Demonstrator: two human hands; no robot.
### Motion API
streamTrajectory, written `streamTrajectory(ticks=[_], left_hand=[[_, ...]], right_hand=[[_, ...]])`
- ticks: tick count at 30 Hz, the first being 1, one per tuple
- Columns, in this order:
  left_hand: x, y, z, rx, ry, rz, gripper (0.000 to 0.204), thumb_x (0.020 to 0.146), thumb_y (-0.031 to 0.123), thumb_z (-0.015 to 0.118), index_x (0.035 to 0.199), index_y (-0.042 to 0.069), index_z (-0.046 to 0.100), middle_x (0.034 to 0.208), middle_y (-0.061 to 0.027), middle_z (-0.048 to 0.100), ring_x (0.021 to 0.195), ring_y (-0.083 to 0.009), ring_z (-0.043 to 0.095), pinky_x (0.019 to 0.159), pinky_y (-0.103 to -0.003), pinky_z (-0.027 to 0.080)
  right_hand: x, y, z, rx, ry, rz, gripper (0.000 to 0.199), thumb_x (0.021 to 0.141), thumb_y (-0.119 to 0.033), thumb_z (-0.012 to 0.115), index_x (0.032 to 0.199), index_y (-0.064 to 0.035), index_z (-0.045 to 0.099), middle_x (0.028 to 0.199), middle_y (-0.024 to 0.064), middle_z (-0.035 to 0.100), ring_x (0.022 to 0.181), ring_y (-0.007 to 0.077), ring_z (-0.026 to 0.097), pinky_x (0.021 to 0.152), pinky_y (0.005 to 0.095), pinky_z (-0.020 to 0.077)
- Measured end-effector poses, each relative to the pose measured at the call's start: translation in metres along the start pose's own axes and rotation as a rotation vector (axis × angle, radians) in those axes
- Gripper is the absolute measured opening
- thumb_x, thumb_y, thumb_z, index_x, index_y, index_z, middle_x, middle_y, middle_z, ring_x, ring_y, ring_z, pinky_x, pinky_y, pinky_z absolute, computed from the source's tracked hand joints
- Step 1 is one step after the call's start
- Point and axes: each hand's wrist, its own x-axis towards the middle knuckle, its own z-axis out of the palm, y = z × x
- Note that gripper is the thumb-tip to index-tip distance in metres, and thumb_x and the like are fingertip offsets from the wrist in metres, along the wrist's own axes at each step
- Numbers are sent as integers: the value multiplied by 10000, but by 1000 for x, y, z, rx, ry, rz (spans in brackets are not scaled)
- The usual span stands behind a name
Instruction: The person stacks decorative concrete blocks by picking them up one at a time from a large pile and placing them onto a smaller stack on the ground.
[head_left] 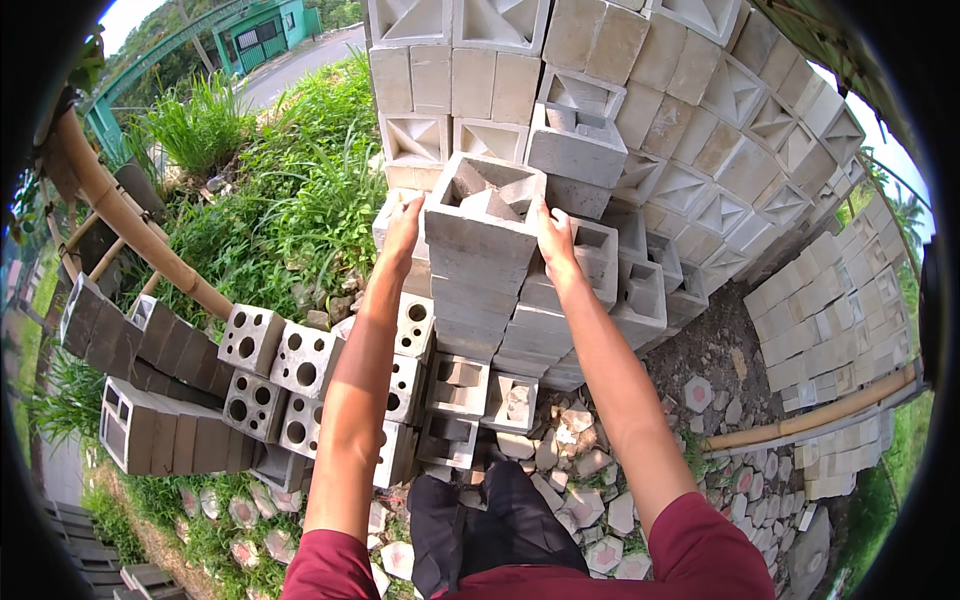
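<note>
Broken paving stones (585,470) lie at my feet. Beyond them, my left hand (402,235) presses one side of a grey vent block (483,215) and my right hand (553,238) the other, both in a closed grip, holding it atop a low stack (480,320). Behind rises the block wall (640,90).

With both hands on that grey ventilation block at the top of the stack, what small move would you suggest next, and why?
Probably a short, level lift straight up. The left hand and right hand grip opposite sides of the grey block, which sits on a tall stack of like blocks. More blocks crowd close behind and to the right, so tilting or sliding could knock them.
</note>
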Motion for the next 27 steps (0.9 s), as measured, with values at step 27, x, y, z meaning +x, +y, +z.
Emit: streamTrajectory(ticks=[27], left_hand=[[-41, 47, 9, 59, -341, -230, 831, 865, 670, 320, 1479, 138, 144, 1550, -43, 58, 1420, -222, 38, 1118, -434, -14]], right_hand=[[-83, -34, -7, 378, -101, 400, 1036, 726, -866, 248, 1459, -134, 244, 1512, 73, 212, 1383, 249, 205, 1073, 563, 155]])
